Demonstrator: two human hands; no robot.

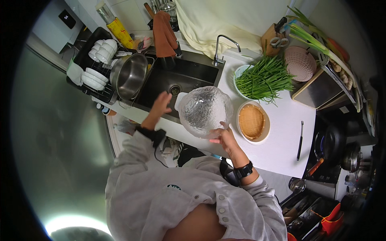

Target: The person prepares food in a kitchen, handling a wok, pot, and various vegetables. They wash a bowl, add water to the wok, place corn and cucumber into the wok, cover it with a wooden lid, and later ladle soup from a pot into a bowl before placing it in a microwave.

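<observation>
My right hand (223, 137) grips the near rim of a clear bowl with a rippled surface (200, 111), thumb on the inside. The bowl is over the front edge of the sink and the counter, and a white handle-like tab (180, 101) shows at its left. To the left, my left hand (159, 107) is slightly blurred, its fingers apart and holding nothing, above the front rim of the dark sink (187, 73). Right of the bowl, a woven bamboo basket (251, 121) sits inside a cream oval container (265, 132).
A pale blue colander (238, 72) heaped with green chives (264, 79) stands behind the basket. Left of the sink are a steel pot (131, 76) and a dish rack (80, 64) of white bowls. A black-handled tool (300, 141) lies near the hob (324, 165). A tap (216, 51) rises behind.
</observation>
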